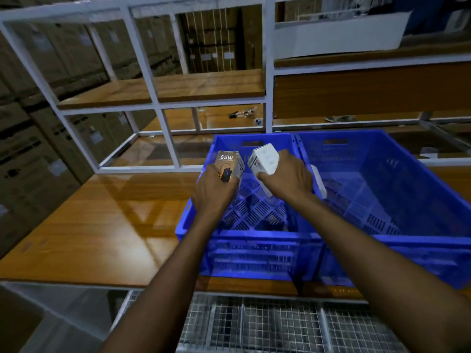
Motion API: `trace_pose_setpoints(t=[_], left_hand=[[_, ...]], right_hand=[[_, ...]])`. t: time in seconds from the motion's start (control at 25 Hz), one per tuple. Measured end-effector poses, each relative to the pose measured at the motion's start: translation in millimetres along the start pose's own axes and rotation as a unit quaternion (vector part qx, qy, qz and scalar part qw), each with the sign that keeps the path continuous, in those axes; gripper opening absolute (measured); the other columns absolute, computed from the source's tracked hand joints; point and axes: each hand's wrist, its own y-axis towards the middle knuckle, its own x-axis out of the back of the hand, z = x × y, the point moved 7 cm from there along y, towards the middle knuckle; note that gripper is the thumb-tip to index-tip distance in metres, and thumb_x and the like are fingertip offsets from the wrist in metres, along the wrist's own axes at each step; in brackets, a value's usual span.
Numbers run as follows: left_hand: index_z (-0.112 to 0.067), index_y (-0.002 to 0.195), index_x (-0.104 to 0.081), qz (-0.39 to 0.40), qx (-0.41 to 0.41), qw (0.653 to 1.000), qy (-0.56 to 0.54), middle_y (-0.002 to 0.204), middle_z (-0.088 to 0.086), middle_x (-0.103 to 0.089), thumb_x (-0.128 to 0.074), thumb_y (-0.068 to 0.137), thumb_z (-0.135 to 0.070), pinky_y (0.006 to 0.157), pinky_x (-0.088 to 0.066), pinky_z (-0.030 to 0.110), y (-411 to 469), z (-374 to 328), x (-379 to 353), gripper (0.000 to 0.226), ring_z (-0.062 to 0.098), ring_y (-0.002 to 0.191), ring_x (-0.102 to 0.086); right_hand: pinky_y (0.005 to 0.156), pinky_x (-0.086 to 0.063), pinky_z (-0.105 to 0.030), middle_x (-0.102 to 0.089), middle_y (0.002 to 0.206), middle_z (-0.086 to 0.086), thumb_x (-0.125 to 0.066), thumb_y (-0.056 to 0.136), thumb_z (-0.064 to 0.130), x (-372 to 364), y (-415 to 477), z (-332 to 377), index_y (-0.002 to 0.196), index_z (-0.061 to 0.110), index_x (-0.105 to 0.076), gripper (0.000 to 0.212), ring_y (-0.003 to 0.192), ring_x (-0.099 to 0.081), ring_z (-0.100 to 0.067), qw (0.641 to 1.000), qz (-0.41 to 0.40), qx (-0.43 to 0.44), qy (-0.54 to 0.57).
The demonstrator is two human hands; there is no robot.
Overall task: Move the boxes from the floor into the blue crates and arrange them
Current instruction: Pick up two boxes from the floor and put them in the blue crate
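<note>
Boxes hang above the left crate (251,235), 1 per hand, left hand (214,192) wrapped round the 65W box (228,164), right hand (288,174) gripping the white box (265,159), both tilted end-down, probably for standing them side by side inside.

Wooden bench (102,225), glossy, light reflections across left part. White metal rack frame (150,80) along far side of bench, open cells. Wooden shelf board (178,87) within rack, upper left; second wooden board (369,93) to right. Small dark and metallic items (240,113) on lower shelf, far centre, too blurred to identify; small white round object (259,122) just right of them. Stacked cardboard cartons (33,149) far left, labels on faces. More cartons (211,39) behind rack, top centre. White panel (339,39) top right. Wire mesh panels (267,324) below bench's near edge.
</note>
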Motion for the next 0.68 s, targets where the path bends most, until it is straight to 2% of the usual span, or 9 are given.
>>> trace_pose_setpoints(t=[0.2,0.44,0.52,0.56,0.64,0.68], left_hand=[[-0.012,0.114,-0.053,0.048,0.029,0.995,0.080,0.120,0.016,-0.066,-0.060,0.087,-0.053,0.076,-0.044,0.039,25,7,-43,0.049,0.038,0.111,-0.062],[-0.010,0.124,-0.048,0.114,0.049,0.989,0.084,0.124,0.017,-0.062,-0.064,0.088,-0.052,0.069,-0.038,0.035,43,25,-78,0.058,0.039,0.111,-0.060],[-0.009,0.127,-0.047,0.123,0.052,0.988,0.079,0.127,0.018,-0.061,-0.065,0.088,-0.051,0.071,-0.039,0.035,43,27,-85,0.060,0.040,0.114,-0.059],[-0.008,0.130,-0.047,0.131,0.055,0.986,0.083,0.129,0.018,-0.061,-0.065,0.089,-0.051,0.074,-0.041,0.036,43,26,-88,0.062,0.040,0.116,-0.059],[-0.006,0.132,-0.049,0.151,0.064,0.982,0.092,0.131,0.020,-0.060,-0.062,0.091,-0.051,0.078,-0.043,0.037,39,27,-89,0.062,0.040,0.118,-0.058],[-0.005,0.129,-0.052,0.158,0.062,0.981,0.095,0.129,0.020,-0.061,-0.061,0.091,-0.052,0.077,-0.042,0.036,37,27,-88,0.061,0.039,0.118,-0.058]], right_hand=[[0.085,-0.049,-0.040,-0.059,0.133,-0.016,-0.074,0.081,0.054,-41,39,-13,0.140,0.007,-0.041,0.082,0.122,-0.056,-0.037,0.996,0.082,-0.034,-0.032],[0.078,-0.047,-0.037,-0.062,0.128,-0.013,-0.069,0.085,0.056,-74,59,-25,0.139,0.007,-0.044,0.077,0.116,-0.061,-0.036,0.986,0.153,-0.058,-0.021],[0.070,-0.044,-0.034,-0.063,0.112,-0.009,-0.068,0.086,0.058,-82,56,-26,0.127,0.010,-0.052,0.065,0.105,-0.064,-0.034,0.981,0.183,-0.058,-0.011],[0.067,-0.043,-0.033,-0.061,0.101,-0.006,-0.069,0.086,0.058,-86,54,-26,0.112,0.012,-0.057,0.054,0.096,-0.064,-0.033,0.978,0.197,-0.062,-0.001],[0.060,-0.041,-0.031,-0.059,0.086,-0.004,-0.069,0.086,0.055,-90,50,-24,0.085,0.015,-0.055,0.042,0.077,-0.060,-0.028,0.974,0.212,-0.071,0.018],[0.058,-0.041,-0.030,-0.059,0.082,-0.005,-0.069,0.086,0.053,-91,49,-23,0.081,0.016,-0.055,0.039,0.073,-0.059,-0.027,0.974,0.213,-0.074,0.020]])
